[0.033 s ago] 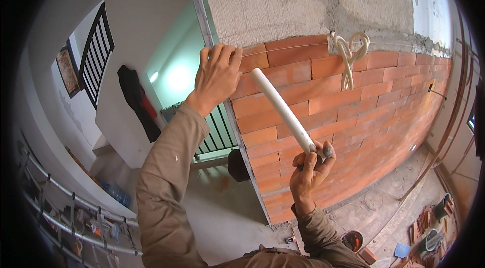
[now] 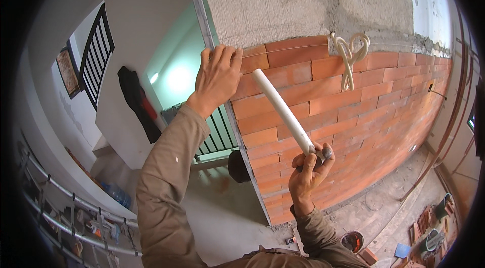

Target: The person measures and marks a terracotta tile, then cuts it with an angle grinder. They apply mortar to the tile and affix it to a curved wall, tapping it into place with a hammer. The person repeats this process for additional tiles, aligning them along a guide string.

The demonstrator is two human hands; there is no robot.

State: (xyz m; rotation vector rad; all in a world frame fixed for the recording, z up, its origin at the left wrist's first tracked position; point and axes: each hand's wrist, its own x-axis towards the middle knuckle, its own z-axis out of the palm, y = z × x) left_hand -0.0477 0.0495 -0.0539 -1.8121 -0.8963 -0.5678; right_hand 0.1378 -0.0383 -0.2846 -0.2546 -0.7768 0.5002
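At the top left corner of the brick wall (image 2: pixel 348 111), my left hand (image 2: pixel 217 78) is raised with its fingers bent over. A thin string (image 2: pixel 288 46) runs right from those fingers along the top brick courses; the fingertips are hidden behind the hand. My right hand (image 2: pixel 309 174), lower and to the right, is closed round the metal head of a hammer (image 2: pixel 283 109). Its long white handle slants up and left in front of the bricks, the free end pointing toward my left hand. Part of the hammer head is covered by my fingers.
A looped cream-coloured cord (image 2: pixel 348 61) hangs on the wall near the top. Beside the wall's left edge stands a grey metal frame (image 2: pixel 247 167). Metal rails (image 2: pixel 76 227) lie at lower left. Buckets (image 2: pixel 352 240) and loose bricks (image 2: pixel 369 256) are on the floor at right.
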